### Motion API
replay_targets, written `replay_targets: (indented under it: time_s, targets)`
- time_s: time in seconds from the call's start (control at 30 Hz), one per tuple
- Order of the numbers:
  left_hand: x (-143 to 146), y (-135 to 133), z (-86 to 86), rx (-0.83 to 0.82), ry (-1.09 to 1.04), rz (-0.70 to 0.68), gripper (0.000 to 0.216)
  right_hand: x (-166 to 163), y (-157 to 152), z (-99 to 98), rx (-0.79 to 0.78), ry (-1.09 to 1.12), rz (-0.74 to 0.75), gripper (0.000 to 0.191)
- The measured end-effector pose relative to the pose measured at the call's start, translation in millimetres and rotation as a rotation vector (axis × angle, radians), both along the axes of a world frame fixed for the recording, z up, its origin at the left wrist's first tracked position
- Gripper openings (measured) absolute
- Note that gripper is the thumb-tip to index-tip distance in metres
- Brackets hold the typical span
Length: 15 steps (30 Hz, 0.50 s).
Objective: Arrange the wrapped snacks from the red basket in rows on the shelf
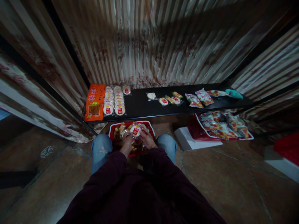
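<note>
A long black shelf [140, 105] runs along the wall, snack packs spread over it. Below, a red basket [112, 128] sits between the person's knees. Left hand [127, 141] and right hand [147, 139] both curl around a round cake pack [135, 130] above the basket.

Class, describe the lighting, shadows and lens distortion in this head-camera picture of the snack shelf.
Head view: dim overall, dark corners; a broad shadow crosses the corrugated wall; the black shelf is lit best; wide-angle bending curves the wall lines; both hands on a wrapped round snack look soft.
</note>
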<state>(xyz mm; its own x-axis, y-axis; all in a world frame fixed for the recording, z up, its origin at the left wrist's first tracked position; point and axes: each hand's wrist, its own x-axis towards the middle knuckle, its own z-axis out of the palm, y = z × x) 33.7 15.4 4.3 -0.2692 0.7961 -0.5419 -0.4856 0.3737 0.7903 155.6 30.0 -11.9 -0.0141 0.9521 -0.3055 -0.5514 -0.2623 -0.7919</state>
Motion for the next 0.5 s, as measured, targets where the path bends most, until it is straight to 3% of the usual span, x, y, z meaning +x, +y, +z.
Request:
replay_targets:
  time_s: [0.17,0.5]
  targets:
    - [1.4,-3.5,-3.4,-0.023,-0.060,0.078,0.019,-2.6,0.2,-5.0,-0.013,-0.006,0.053,0.048]
    - [0.9,-13.0,-6.3,-0.030,-0.037,-0.009,0.029,-4.3,-0.6,-7.1,-0.017,-0.049,0.014,0.051]
